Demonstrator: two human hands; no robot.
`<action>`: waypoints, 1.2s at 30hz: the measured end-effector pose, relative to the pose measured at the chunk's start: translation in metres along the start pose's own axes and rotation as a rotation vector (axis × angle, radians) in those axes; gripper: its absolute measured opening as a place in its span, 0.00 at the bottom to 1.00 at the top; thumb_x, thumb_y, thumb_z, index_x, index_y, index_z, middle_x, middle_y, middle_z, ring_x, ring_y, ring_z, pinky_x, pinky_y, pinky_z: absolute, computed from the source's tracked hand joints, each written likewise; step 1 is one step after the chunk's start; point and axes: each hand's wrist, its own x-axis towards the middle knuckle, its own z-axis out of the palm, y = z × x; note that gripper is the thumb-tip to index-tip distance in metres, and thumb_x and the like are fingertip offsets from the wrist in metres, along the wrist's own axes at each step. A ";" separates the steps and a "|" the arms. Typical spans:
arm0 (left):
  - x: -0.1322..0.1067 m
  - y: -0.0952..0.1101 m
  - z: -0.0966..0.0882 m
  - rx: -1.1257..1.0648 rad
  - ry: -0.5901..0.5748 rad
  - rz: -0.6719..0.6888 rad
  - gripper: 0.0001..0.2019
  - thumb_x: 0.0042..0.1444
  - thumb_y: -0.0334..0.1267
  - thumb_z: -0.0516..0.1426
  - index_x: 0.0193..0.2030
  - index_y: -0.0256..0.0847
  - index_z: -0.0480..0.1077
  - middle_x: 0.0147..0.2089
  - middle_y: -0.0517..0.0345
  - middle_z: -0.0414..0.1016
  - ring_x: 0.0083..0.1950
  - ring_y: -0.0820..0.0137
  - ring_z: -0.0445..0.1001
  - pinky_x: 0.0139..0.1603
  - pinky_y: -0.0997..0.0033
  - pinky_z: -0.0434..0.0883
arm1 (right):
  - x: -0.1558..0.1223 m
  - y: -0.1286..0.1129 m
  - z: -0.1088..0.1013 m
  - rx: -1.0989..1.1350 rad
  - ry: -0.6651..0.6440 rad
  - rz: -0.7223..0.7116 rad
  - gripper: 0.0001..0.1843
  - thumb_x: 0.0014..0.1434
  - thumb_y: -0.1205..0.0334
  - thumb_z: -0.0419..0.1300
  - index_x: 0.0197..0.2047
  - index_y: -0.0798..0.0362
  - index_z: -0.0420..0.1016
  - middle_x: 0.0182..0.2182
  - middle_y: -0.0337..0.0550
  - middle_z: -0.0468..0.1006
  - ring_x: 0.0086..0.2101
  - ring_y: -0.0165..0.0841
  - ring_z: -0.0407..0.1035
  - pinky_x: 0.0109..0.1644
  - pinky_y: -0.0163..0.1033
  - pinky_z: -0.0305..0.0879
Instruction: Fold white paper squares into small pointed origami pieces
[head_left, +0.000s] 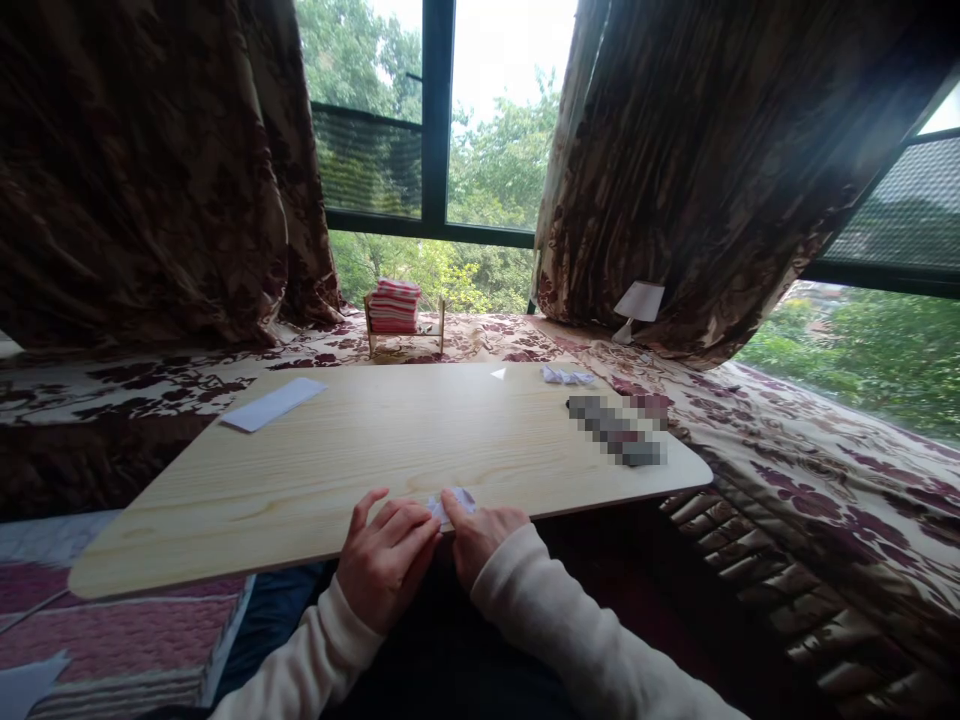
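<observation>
A small folded piece of white paper (452, 505) lies at the near edge of a light wooden table (360, 450). Both hands meet on it. My left hand (384, 560) rests over the table's edge with its fingers curled and their tips pressing the paper's left side. My right hand (478, 535) pinches the paper from the right, its thumb and forefinger closed on it. Cream sleeves cover both wrists.
A white paper strip (274, 404) lies at the table's far left, a crumpled white paper (567, 376) and a tiny scrap (499, 373) at the far side, a blurred-out object (616, 431) on the right. Beyond are a small rack of striped cloth (394, 308), curtains and a window.
</observation>
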 end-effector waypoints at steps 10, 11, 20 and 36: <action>0.000 0.001 0.000 -0.031 0.039 -0.040 0.09 0.52 0.28 0.54 0.37 0.43 0.71 0.35 0.59 0.75 0.40 0.69 0.70 0.53 0.55 0.57 | -0.002 0.024 -0.015 0.004 0.039 0.061 0.31 0.51 0.63 0.48 0.60 0.49 0.55 0.29 0.50 0.79 0.29 0.44 0.74 0.29 0.42 0.64; 0.000 0.001 0.001 -0.033 0.046 -0.041 0.09 0.51 0.28 0.54 0.37 0.43 0.71 0.35 0.59 0.75 0.40 0.69 0.70 0.52 0.56 0.57 | -0.003 0.028 -0.015 -0.005 0.051 0.068 0.29 0.52 0.64 0.48 0.59 0.46 0.57 0.29 0.49 0.80 0.29 0.43 0.74 0.30 0.42 0.63; 0.000 -0.001 0.002 -0.032 0.006 -0.047 0.09 0.51 0.28 0.55 0.38 0.44 0.71 0.36 0.58 0.75 0.40 0.68 0.70 0.52 0.55 0.58 | -0.005 0.032 0.006 0.059 0.039 0.077 0.25 0.52 0.63 0.47 0.52 0.38 0.66 0.32 0.43 0.80 0.32 0.41 0.74 0.31 0.39 0.63; -0.006 -0.005 -0.012 0.045 -0.017 -0.137 0.16 0.49 0.32 0.56 0.46 0.40 0.63 0.45 0.51 0.71 0.48 0.63 0.67 0.54 0.54 0.57 | 0.032 0.062 -0.009 0.448 0.216 -0.472 0.23 0.38 0.68 0.62 0.42 0.52 0.69 0.41 0.45 0.73 0.43 0.37 0.65 0.47 0.41 0.60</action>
